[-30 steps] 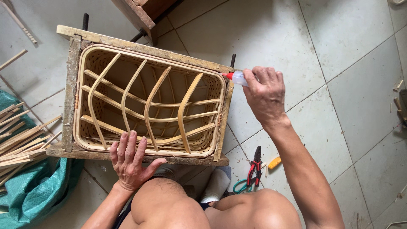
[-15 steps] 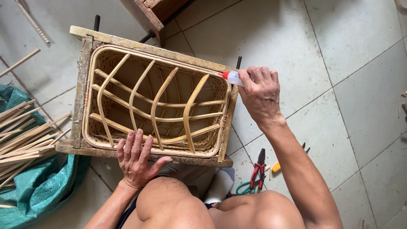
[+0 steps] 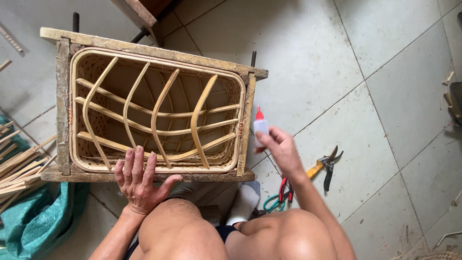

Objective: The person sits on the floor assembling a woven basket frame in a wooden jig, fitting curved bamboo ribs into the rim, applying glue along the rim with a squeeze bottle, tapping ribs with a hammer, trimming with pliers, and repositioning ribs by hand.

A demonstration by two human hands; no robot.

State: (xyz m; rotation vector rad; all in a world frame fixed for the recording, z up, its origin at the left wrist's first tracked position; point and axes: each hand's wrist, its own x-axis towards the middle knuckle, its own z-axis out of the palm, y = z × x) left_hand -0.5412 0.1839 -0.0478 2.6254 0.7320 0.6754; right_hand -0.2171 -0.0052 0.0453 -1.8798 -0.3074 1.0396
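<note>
Grey floor tiles (image 3: 385, 72) carry a wooden frame (image 3: 62, 106) enclosing a woven basket (image 3: 159, 115). It is steadied by the left hand (image 3: 139, 180), spread flat on its near edge. A small red-tipped glue bottle (image 3: 260, 126) is pinched upright in the right hand (image 3: 281, 151), just beside the frame's corner; pliers (image 3: 327, 166) lie beyond it.

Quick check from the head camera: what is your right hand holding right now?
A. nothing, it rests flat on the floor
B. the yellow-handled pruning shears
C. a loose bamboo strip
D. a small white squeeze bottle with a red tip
D: the right hand grips the small white squeeze bottle with a red tip beside the wooden frame, while the yellow-handled pruning shears lie on the tiled floor.
</note>
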